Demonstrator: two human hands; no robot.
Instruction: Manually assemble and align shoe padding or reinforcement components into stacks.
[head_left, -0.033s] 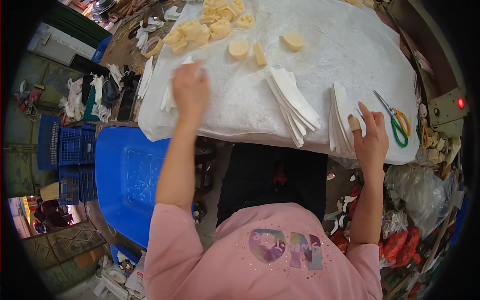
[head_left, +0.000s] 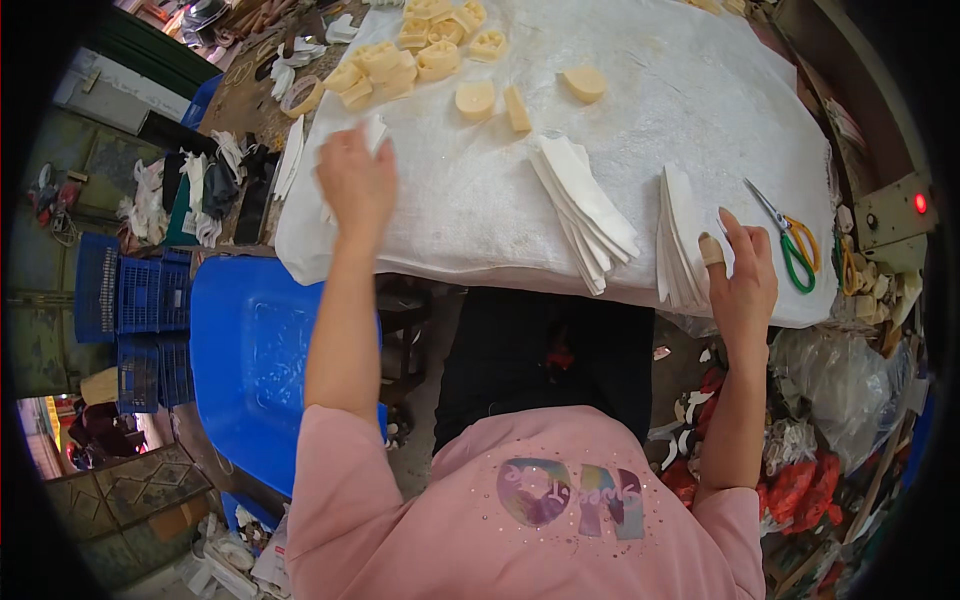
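**Left hand (head_left: 357, 185) over white strips (head_left: 375, 132), right hand (head_left: 742, 265) beside a stack (head_left: 680, 235)**

Your left hand is bent over the white strips near the left edge of the table; it is blurred, so I cannot tell whether your fingers have closed on any. Your right hand is open, fingers loosely spread, its wrapped thumb (head_left: 710, 250) just beside the right-hand stack; whether they touch is unclear.

To handle the strips well, you would probably do best to pinch near one end and lift lightly, since thin layers may slide or cling together. A light right fingertip could keep the stack square. Mind the scissors (head_left: 790, 240), lying with blades parted near your right hand.

The strips look thin, smooth and matte, perhaps cloth or soft sheet. The middle bundle (head_left: 585, 210) fans out toward you, its layers spread at the near end. Beyond it lie pale yellow blocks (head_left: 583, 84), some rounded on one side, and a heap of hollowed pieces (head_left: 385, 65). The white cover (head_left: 450, 190) beneath is creased and slightly glossy.
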